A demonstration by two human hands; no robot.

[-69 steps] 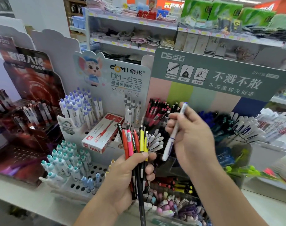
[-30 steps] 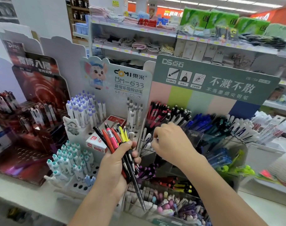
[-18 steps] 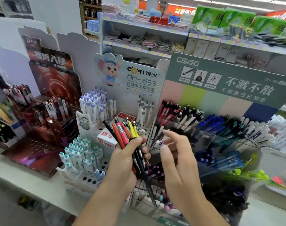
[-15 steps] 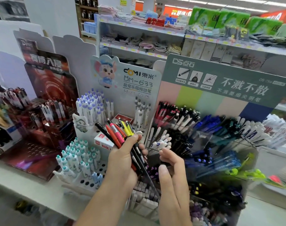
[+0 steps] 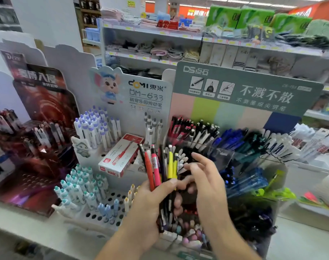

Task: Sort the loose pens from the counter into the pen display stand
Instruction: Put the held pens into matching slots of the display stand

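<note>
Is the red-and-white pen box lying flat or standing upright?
Lying flat: the red-and-white pen box rests on its broad face on the white stand.

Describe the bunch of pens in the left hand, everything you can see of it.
The bunch of pens is a fanned handful of slim, plastic-looking pens: orange-red, pink with a printed label, dark ones and two yellow. They stand roughly upright, tops splayed above the fist, lower ends poking out below. The left hand grips them mid-length, thumb across the front. The right hand reaches toward them, fingers loose; contact is unclear. Behind them is the pen display stand.
</note>
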